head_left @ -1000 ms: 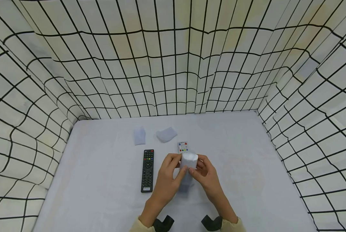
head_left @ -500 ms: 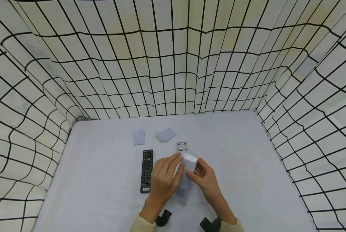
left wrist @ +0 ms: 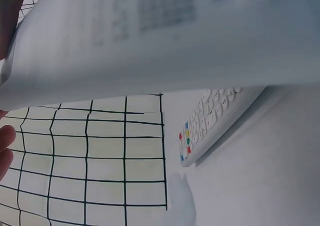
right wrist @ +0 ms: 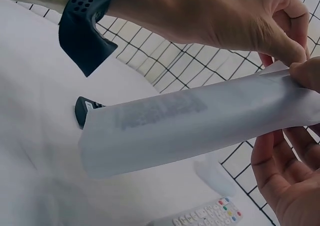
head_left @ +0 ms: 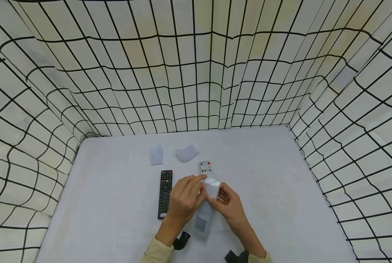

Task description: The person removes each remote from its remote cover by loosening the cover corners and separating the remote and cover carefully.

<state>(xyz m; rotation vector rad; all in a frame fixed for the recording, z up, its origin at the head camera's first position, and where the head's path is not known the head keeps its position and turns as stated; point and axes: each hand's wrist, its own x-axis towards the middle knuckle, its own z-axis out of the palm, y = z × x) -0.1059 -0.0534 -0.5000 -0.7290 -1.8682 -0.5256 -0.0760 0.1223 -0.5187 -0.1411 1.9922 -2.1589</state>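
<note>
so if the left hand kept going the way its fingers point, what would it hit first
Probably the white remote lying just past the cover that both hands hold. The left hand points up and right toward it, though depth is unclear, so it might pass above it.

No writing can be read. The sleeve (right wrist: 200, 123) pinched in the fingers (right wrist: 280, 40) shows a grey block of print through its skin, too blurred to make out. The black remote (head_left: 164, 193), just beside the left hand (head_left: 183, 201), bears a small pale label at its near end, too small to read.
</note>
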